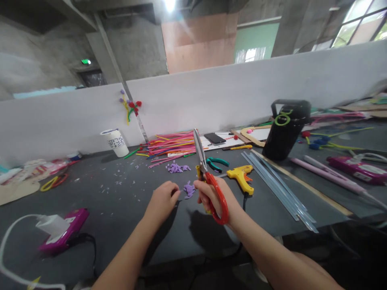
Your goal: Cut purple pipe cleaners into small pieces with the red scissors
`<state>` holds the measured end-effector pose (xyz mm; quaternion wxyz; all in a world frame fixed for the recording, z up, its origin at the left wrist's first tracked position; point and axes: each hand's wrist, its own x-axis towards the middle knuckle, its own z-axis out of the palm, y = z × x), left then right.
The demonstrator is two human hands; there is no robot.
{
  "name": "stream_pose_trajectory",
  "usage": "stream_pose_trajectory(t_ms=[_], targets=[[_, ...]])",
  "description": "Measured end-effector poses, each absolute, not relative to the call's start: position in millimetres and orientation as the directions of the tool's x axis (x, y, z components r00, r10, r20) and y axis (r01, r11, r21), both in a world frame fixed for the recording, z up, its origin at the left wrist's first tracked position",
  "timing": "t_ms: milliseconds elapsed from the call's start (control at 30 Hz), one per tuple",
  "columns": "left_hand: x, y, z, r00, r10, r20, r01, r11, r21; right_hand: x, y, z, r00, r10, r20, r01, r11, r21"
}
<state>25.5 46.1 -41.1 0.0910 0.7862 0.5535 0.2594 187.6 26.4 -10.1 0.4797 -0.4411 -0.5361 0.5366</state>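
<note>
Red-handled scissors (217, 201) stand upright in my right hand (213, 191), blades pointing up and away. A thin yellow stick-like thing (198, 171) shows beside the blades and seems to be in the same hand; its kind is unclear. My left hand (163, 199) is closed, thumb and fingers together, just left of a small heap of purple cut pieces (189, 189). Whatever its fingers pinch, if anything, is too small to make out. Farther back lies a second heap of purple pieces (178, 168).
Behind are a bundle of coloured pipe cleaners (175, 144), a phone (215, 138) and a white cup (115, 143). To the right lie green pliers (217, 163), a yellow glue gun (241, 177), clear glue sticks (275, 187) and a black bottle (284, 131). A purple power strip (65, 231) sits left.
</note>
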Motion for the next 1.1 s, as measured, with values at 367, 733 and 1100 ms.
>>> stream_pose_trajectory(t_ms=[367,733,1100], targets=[[14,61,-34,0.196,0.961,0.197,0.912,-0.253,0.324,198,28,-10,-0.147,0.988,0.047,0.041,0.053,-0.998],[-24,45,-45,-0.221,0.946,0.237,0.853,0.07,0.517,196,23,-7,-0.134,0.99,0.035,0.091,0.047,-0.995],[-12,51,-49,0.027,0.992,-0.126,0.338,0.109,0.935,200,27,-9,-0.139,0.989,0.043,0.042,0.049,-0.998]])
